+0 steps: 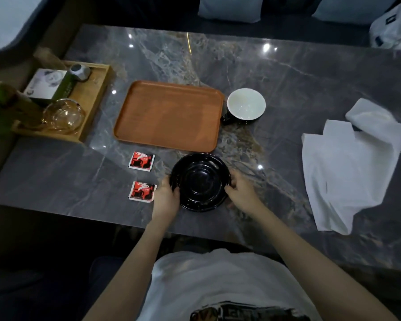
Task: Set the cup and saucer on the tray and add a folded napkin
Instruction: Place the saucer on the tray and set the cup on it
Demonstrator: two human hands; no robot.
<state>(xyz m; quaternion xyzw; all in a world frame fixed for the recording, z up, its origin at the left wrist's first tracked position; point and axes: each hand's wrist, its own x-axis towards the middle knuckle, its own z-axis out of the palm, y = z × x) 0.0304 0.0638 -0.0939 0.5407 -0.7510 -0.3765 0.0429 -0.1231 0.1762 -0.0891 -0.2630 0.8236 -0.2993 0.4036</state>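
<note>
Dark marble surface (287, 72), glossy, low friction under glazed ware

Napkin (350, 167) well apart at right, crumpled and unfolded: soft, light, limp; needs flattening and creasing on the surface, best taken by a corner or an edge

Orange tray (169, 117) bare, flat-bottomed with a low raised lip; stiff, likely light, may skid if bumped

Black saucer (200, 181) just in front of the tray's near edge, not yet on it. Left hand (166, 195) on the left rim, right hand (240, 192) on the right rim, fingers curled round the edge both sides, thumbs over the top. Cannot tell whether lifted or resting. Rigid, glazed, slick, chips easily; rim grip on opposite sides looks right, keep level, clear the tray lip before setting down

Cup (245, 104) upright just right of the tray, white inside, dark outside, handle toward the tray. Fragile, moderately heavy for its size; take by the handle or round the body, seat in the saucer's centre ring

Two red sachets (141, 161) left of the saucer, close to the left hand; easy to knock
</note>
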